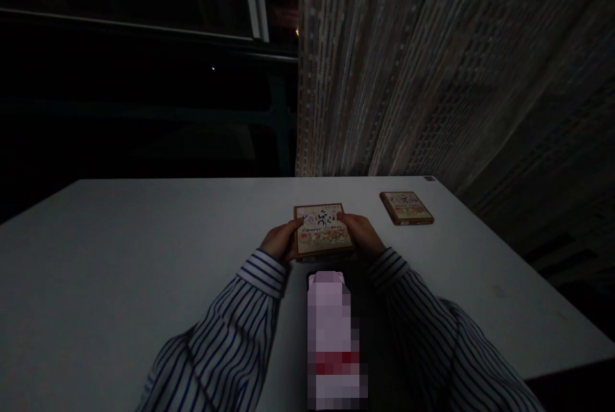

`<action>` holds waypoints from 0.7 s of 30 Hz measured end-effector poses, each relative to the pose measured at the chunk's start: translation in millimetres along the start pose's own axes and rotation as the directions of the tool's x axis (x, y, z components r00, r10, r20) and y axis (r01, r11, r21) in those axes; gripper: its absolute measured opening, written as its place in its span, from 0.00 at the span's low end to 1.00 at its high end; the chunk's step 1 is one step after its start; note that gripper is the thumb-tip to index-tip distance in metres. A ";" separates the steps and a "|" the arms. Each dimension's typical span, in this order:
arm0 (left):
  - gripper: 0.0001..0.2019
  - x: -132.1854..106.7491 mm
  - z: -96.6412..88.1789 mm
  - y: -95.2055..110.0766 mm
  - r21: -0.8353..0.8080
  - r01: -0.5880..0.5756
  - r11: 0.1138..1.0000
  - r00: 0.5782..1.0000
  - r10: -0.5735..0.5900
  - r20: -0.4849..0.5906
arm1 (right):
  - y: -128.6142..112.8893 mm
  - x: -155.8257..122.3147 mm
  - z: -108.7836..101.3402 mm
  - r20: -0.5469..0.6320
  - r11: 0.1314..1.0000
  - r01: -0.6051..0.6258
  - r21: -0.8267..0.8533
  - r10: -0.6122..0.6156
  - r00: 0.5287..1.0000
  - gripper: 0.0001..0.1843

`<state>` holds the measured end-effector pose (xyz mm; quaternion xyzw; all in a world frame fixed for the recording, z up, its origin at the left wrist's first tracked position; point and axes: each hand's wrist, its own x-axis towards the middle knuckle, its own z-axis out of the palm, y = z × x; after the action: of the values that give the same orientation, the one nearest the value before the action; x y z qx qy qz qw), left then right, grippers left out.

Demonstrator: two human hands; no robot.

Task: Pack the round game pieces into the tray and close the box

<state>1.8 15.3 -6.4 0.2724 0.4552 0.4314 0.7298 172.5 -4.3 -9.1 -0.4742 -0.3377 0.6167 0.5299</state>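
Both hands hold a flat square Chinese chess box point(323, 240) with a tan printed cover and brown edges, above the white table point(192, 284). My left hand point(279, 240) is closed on its left side, thumb on the cover. On the opposite side my right hand point(364, 236) grips the edge, its thumb also on top. The fingers beneath the box are mostly hidden. A similar Chinese chess box point(407, 208) lies on the table to the right, apart from my hands.
Nearer to me, between my forearms, is a bright phone-like object point(329, 322), blurred by large pixels. A patterned curtain point(365, 79) hangs behind the table at the right. A small dark patch point(429, 179) marks the table's far right corner. The room is dim.
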 end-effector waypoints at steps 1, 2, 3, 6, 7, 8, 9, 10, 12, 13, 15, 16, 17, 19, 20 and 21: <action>0.09 0.4 0.3 1.1 -0.001 -0.004 1.000 1.000 0.004 -0.019 | 0.0 -0.4 0.4 0.012 1.000 -0.008 0.001 0.007 1.000 0.10; 0.10 1.0 0.2 1.9 0.004 -0.012 1.000 0.999 0.012 -0.046 | 0.1 -0.7 0.9 0.025 1.000 -0.010 0.003 0.010 1.000 0.10; 0.10 1.7 -0.3 2.5 0.014 -0.018 1.000 0.998 0.019 -0.066 | 0.2 -1.2 1.4 0.037 1.000 -0.010 0.004 0.010 0.999 0.10; 0.10 4.1 -3.2 2.3 0.049 -0.042 0.998 0.995 0.046 -0.083 | 0.1 -3.0 3.3 0.058 1.000 0.002 0.001 -0.002 0.998 0.10; 0.10 4.6 -4.1 1.9 0.056 -0.052 0.997 0.995 0.057 -0.087 | -0.3 -3.9 4.1 0.060 1.000 0.007 -0.003 -0.007 0.998 0.10; 0.10 5.0 -4.7 1.5 0.059 -0.061 0.996 0.994 0.066 -0.090 | -0.9 -4.8 4.9 0.060 1.000 0.009 -0.008 -0.009 0.998 0.10; 0.09 5.0 -5.1 1.2 0.061 -0.066 0.996 0.993 0.071 -0.093 | -1.6 -5.8 5.7 0.060 1.000 0.008 -0.012 -0.007 0.998 0.10; 0.09 4.9 -5.2 1.1 0.059 -0.069 0.996 0.993 0.074 -0.092 | -2.4 -6.7 6.4 0.059 1.000 0.007 -0.016 -0.006 0.998 0.11; 0.09 4.3 -5.4 1.7 0.052 -0.072 0.996 0.994 0.075 -0.078 | -3.7 -8.5 7.0 0.065 1.000 0.000 -0.021 0.001 0.998 0.11; 0.09 4.1 -5.5 2.3 0.049 -0.076 0.996 0.994 0.080 -0.078 | -4.0 -9.2 6.7 0.073 1.000 -0.003 -0.022 0.004 0.997 0.11; 0.10 3.9 -6.1 3.9 0.051 -0.087 0.995 0.992 0.091 -0.090 | -3.7 -10.1 5.0 0.088 1.000 0.000 -0.021 0.002 0.996 0.11; 0.10 4.0 -6.5 4.7 0.053 -0.094 0.994 0.990 0.099 -0.105 | -3.0 -10.2 3.6 0.094 1.000 0.005 -0.024 -0.003 0.996 0.10; 0.10 4.1 -6.8 5.4 0.057 -0.098 0.994 0.987 0.104 -0.122 | -2.2 -10.2 2.0 0.093 0.999 0.012 -0.030 -0.010 0.996 0.09; 0.10 4.2 -7.1 6.3 0.062 -0.098 0.993 0.983 0.107 -0.152 | -0.5 -10.1 -1.0 0.081 0.999 0.027 -0.040 -0.024 0.996 0.08; 0.10 4.0 -6.9 6.6 0.055 -0.097 0.994 0.981 0.105 -0.161 | 0.1 -10.2 -2.1 0.072 0.999 0.031 -0.041 -0.028 0.997 0.08; 0.10 3.6 -6.6 6.6 0.044 -0.094 0.995 0.981 0.100 -0.164 | 0.4 -10.4 -2.7 0.063 0.999 0.034 -0.038 -0.032 0.997 0.08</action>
<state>-5.9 21.7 -5.6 0.2706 0.5082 0.4794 0.6623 174.8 -14.7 -8.1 -0.4592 -0.3739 0.6157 0.5199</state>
